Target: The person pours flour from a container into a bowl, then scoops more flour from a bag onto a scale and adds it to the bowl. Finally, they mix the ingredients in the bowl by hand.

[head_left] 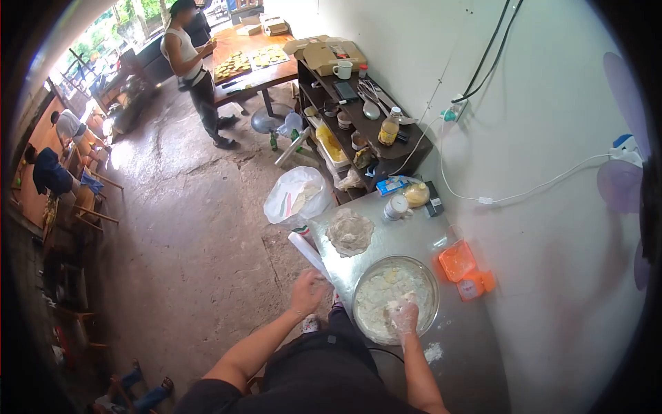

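A wide round metal bowl [356, 319] on the steel table holds a pale, crumbly flour mixture [386, 286]. My right hand [403, 317], in a clear plastic glove, is down in the bowl with its fingers curled round a lump of the floury dough. Flour coats the glove. My left hand [307, 293] is bare and held in the air left of the bowl, beside the table edge. Its fingers are loosely bent and apart, and nothing is in them.
A crumpled plastic bag [349, 232], a white mug [396, 207] and an orange container [458, 261] share the steel table [455, 345]. A plastic sack [296, 195] stands on the floor. Beyond is a dark shelf [376, 148]; a person [189, 62] stands by a wooden table [238, 41].
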### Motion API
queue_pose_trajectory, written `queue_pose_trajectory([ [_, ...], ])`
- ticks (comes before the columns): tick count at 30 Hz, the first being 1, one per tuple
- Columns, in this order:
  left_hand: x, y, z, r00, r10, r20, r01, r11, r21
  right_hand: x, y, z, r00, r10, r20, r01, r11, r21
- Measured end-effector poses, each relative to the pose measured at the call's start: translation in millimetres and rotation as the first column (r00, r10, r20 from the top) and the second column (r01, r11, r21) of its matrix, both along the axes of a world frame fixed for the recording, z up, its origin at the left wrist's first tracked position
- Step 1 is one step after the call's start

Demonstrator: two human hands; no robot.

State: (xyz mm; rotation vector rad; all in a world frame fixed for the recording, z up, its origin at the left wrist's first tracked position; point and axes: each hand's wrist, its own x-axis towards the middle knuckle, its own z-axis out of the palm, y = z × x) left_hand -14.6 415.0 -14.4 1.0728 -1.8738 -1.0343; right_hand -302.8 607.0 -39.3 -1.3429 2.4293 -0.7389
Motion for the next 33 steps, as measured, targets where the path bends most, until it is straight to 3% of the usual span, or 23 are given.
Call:
queue_pose_trajectory([
  [2,59.4,9.3,-16.6,0.992,0.125,-0.034,-0.122,0.99,0.072,9.2,-9.9,11.8,0.998,-0.025,0.05,0.027,0.999,-0.04],
  [4,113.3,24.4,-28.1,0.951,0.291,0.103,-0.305,0.937,0.17,12.1,-10.1,13.7,0.995,-0.052,0.09,0.056,0.997,-0.045],
  [6,154.5,37.9,-18.6,0.867,0.392,0.308,-0.481,0.821,0.309,21.1,-13.3,25.8,0.996,-0.092,0.016,0.092,0.996,0.001],
  [9,211.2,62.8,-53.1,0.767,0.462,0.446,-0.598,0.765,0.237,27.9,-9.7,24.4,0.995,-0.026,-0.095,0.036,0.994,0.102],
  [10,217.8,75.6,-61.0,0.768,0.5,0.4,-0.609,0.763,0.216,26.4,-6.6,19.7,0.992,0.023,-0.126,-0.005,0.99,0.143],
  [12,228.6,98.4,-75.2,0.726,0.613,0.312,-0.674,0.723,0.151,21.6,-3.6,-3.7,0.991,-0.03,-0.133,0.042,0.995,0.087],
  [14,242.7,112.0,-90.6,0.729,0.5,0.467,-0.666,0.675,0.316,35.4,-6.2,17.5,0.997,-0.052,0.049,0.052,0.999,-0.013],
  [16,233.3,123.0,-77.8,0.769,0.501,0.397,-0.634,0.682,0.365,56.1,-22.2,56.5,0.993,-0.065,0.098,0.07,0.997,-0.041],
  [17,240.4,135.6,-83.3,0.77,0.578,0.271,-0.631,0.628,0.456,59.1,-17.3,64.0,0.988,-0.102,0.113,0.105,0.994,-0.028],
  [18,244.3,138.8,-90.1,0.764,0.63,0.139,-0.591,0.597,0.542,59.0,-27.1,38.3,0.995,-0.037,0.097,0.045,0.996,-0.073],
  [19,217.2,125.7,-102.2,0.813,0.582,-0.009,-0.441,0.626,0.643,34.3,-7.3,16.4,0.994,-0.102,0.047,0.107,0.988,-0.111],
  [20,209.9,120.2,-91.4,0.842,0.537,0.053,-0.452,0.649,0.612,34.2,-5.3,21.8,0.991,-0.109,0.08,0.111,0.994,-0.013],
  [21,196.8,110.9,-81.5,0.85,0.524,0.049,-0.443,0.661,0.605,25.7,-0.8,-3.2,0.995,-0.095,0.007,0.094,0.993,0.066],
  [22,181.2,101.6,-73.7,0.859,0.509,0.051,-0.433,0.67,0.603,19.4,-6.1,-8.0,0.993,-0.115,0.028,0.101,0.95,0.295],
  [23,170.3,91.8,-68.4,0.903,0.41,0.128,-0.403,0.704,0.585,27.0,-6.3,9.3,0.996,-0.074,0.04,0.07,0.992,0.101],
  [24,155.5,78.7,-63.7,0.92,0.334,0.204,-0.39,0.738,0.551,18.7,-2.9,-9.7,0.992,-0.079,0.099,0.069,0.992,0.102],
  [27,97.4,36.1,-47.6,0.898,0.237,0.37,-0.394,0.807,0.44,20.1,-10.4,13.9,0.983,-0.065,0.174,0.043,0.991,0.124],
  [29,47.8,0.2,-33.8,0.918,0.077,0.39,-0.274,0.832,0.482,16.7,-13.4,17.4,0.968,-0.043,0.248,0.002,0.987,0.163],
  [31,-26.8,-21.7,-13.5,0.986,0.062,0.154,-0.09,0.979,0.183,10.2,-14.1,9.0,0.981,0.039,0.191,-0.073,0.983,0.17],
  [32,-69.9,-35.9,14.9,0.997,-0.046,0.062,0.022,0.937,0.348,10.2,-10.6,3.3,0.981,0.089,0.174,-0.121,0.976,0.182],
  [33,-103.6,-49.7,17.7,0.992,-0.12,0.033,0.104,0.941,0.323,-0.7,-16.0,-0.7,0.977,0.116,0.178,-0.15,0.97,0.189],
])
